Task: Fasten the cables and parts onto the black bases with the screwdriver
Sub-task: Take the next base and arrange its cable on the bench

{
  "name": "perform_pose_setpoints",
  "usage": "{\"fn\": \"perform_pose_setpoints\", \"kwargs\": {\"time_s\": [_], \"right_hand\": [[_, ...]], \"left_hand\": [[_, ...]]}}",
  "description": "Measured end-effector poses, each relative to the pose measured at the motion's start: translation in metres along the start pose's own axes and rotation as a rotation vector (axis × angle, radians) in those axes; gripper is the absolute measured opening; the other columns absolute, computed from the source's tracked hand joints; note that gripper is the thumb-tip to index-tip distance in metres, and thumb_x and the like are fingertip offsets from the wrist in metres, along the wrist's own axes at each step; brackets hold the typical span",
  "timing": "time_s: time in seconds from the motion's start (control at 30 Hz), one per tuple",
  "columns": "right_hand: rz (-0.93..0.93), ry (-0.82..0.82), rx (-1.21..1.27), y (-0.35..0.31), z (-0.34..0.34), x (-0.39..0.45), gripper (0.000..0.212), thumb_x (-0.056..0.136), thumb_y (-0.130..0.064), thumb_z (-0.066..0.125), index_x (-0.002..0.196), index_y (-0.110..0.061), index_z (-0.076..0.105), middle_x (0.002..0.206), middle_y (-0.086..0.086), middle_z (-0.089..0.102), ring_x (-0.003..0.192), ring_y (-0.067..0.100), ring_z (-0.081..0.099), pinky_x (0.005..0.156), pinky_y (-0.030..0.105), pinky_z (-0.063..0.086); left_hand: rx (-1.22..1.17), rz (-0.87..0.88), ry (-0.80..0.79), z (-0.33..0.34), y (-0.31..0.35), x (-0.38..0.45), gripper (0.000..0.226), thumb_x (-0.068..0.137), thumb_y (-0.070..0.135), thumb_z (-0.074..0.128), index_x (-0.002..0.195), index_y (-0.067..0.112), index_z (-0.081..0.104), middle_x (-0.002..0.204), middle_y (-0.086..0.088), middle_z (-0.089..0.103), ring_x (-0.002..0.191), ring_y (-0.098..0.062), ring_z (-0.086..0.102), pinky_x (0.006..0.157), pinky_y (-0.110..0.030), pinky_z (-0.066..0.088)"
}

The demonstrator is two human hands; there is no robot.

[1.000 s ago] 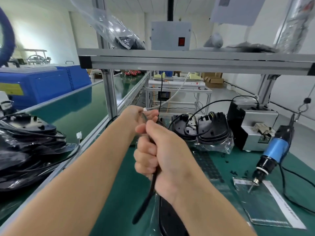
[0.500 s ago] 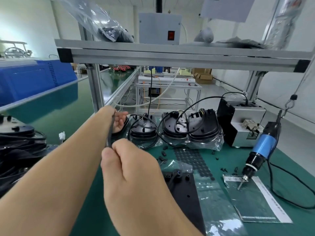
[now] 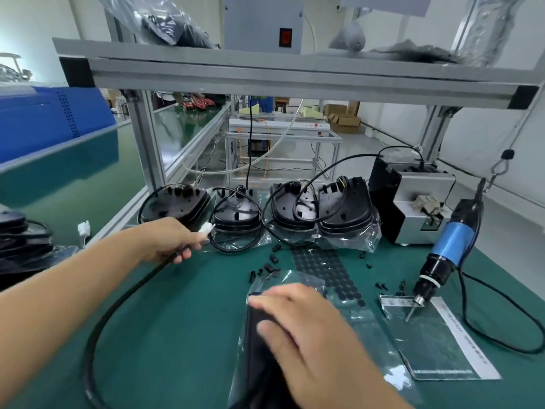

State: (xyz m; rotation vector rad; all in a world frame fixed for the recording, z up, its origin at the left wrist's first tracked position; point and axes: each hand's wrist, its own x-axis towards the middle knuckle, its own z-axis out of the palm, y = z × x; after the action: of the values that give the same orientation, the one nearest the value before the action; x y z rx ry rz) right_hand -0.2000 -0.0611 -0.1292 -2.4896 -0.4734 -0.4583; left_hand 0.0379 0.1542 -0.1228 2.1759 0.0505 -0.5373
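While the nearest thing to the camera is the right hand (image 3: 306, 329), it lies with its fingers loosely bent over a black base (image 3: 259, 343) that sits on a clear plastic bag (image 3: 362, 326) on the green mat (image 3: 182, 314), and whether it grips the base or only steadies it cannot be told. To the left, one black cable (image 3: 118, 302) loops across the mat and rises into the left hand (image 3: 174, 240), whose fingers curl round it just behind its white connector (image 3: 206, 228). For this step, a sound way would be to keep the base pinned flat, lead the connector end to its seat without kinking the loop, and only then reach for the tool. Between the hands and the far row lie one sheet of black round pads (image 3: 321, 267) and a scatter of small black screws and clips (image 3: 271, 265), too small to count. At the right, one blue electric screwdriver (image 3: 448, 249) hangs tip down over a second flat bag (image 3: 436, 340), untouched. Farther back stand four black housings (image 3: 292, 208) in a row, already cabled, with one grey box-shaped machine (image 3: 418, 202) beside them. At the far left edge sits a further stack of black parts (image 3: 23, 243), count unclear
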Motion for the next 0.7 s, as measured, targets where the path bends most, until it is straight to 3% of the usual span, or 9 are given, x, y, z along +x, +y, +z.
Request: {"fn": "perform_pose_setpoints", "kwargs": {"time_s": [0.1,0.17,0.2,0.3,0.37,0.43,0.53,0.63,0.7], "right_hand": [[0.292,-0.012,-0.071,0.039,-0.009,-0.004,0.044,0.099,-0.05,0.035,0.143,-0.048,0.033,0.151,-0.014,0.031,0.142,0.003,0.019,0.115,0.024,0.021],[0.375,-0.102,-0.063,0.052,-0.006,-0.003,0.048,0.098,-0.053,0.037,0.145,-0.048,0.028,0.15,-0.018,0.029,0.143,0.003,0.019,0.113,0.022,0.022],[0.377,-0.144,-0.047,0.049,-0.005,-0.002,0.05,0.097,-0.055,0.038,0.145,-0.047,0.028,0.146,-0.022,0.032,0.14,0.001,0.024,0.109,0.02,0.026],[0.33,-0.15,-0.048,0.053,-0.001,-0.004,0.051,0.096,-0.056,0.04,0.144,-0.047,0.027,0.139,-0.028,0.035,0.131,-0.004,0.03,0.099,0.014,0.026],[0.305,-0.135,-0.065,0.058,-0.002,-0.006,0.051,0.096,-0.057,0.04,0.144,-0.048,0.025,0.139,-0.028,0.034,0.131,-0.004,0.03,0.098,0.014,0.026],[0.275,-0.145,-0.086,0.062,-0.003,-0.009,0.053,0.096,-0.058,0.04,0.145,-0.05,0.022,0.141,-0.029,0.032,0.132,-0.004,0.029,0.099,0.015,0.027],[0.216,-0.184,-0.017,0.065,-0.008,-0.006,0.052,0.097,-0.051,0.044,0.142,-0.058,0.019,0.143,-0.038,0.025,0.134,-0.016,0.018,0.102,0.008,0.019],[0.161,-0.226,0.12,0.071,-0.017,0.006,0.038,0.1,-0.037,0.048,0.125,-0.065,0.039,0.132,-0.045,0.035,0.13,-0.022,0.021,0.105,0.008,0.021],[0.133,-0.237,0.169,0.073,-0.018,0.014,0.029,0.098,-0.033,0.054,0.113,-0.058,0.053,0.123,-0.042,0.048,0.124,-0.019,0.035,0.102,0.006,0.027]], "left_hand": [[0.399,0.137,0.114,0.011,-0.01,-0.019,0.029,0.092,0.032,0.064,0.08,0.006,0.069,0.071,-0.006,0.068,0.057,-0.017,0.06,0.05,-0.021,0.044],[0.759,0.271,0.386,0.025,-0.007,-0.03,0.025,0.089,0.035,0.065,0.099,0.013,0.072,0.094,-0.006,0.068,0.088,-0.024,0.064,0.074,-0.028,0.048],[0.773,0.374,0.491,0.036,-0.004,-0.036,0.023,0.089,0.033,0.065,0.103,0.016,0.071,0.097,-0.004,0.065,0.096,-0.026,0.061,0.081,-0.03,0.045],[0.535,0.567,0.39,0.072,0.008,-0.049,0.015,0.09,0.027,0.064,0.101,0.023,0.073,0.08,0.01,0.06,0.082,-0.013,0.06,0.088,-0.023,0.044],[0.49,0.533,0.245,0.096,0.011,-0.048,0.023,0.089,0.032,0.066,0.11,0.024,0.071,0.077,0.011,0.06,0.078,-0.008,0.057,0.088,-0.015,0.036],[0.496,0.491,0.217,0.11,0.013,-0.042,0.032,0.088,0.035,0.066,0.117,0.022,0.068,0.085,0.005,0.065,0.089,-0.013,0.06,0.086,-0.019,0.04],[0.548,0.458,0.234,0.116,0.019,-0.037,0.021,0.087,0.028,0.069,0.104,0.016,0.072,0.095,0.001,0.069,0.092,-0.015,0.06,0.081,-0.02,0.043],[0.522,0.434,0.223,0.112,0.026,-0.041,0.009,0.085,0.02,0.069,0.088,0.014,0.075,0.08,0.007,0.066,0.084,-0.011,0.063,0.075,-0.019,0.046],[0.305,0.391,0.192,0.105,0.03,-0.048,0.007,0.085,0.016,0.071,0.082,0.012,0.076,0.068,0.005,0.067,0.064,-0.004,0.063,0.066,-0.017,0.051]]}}
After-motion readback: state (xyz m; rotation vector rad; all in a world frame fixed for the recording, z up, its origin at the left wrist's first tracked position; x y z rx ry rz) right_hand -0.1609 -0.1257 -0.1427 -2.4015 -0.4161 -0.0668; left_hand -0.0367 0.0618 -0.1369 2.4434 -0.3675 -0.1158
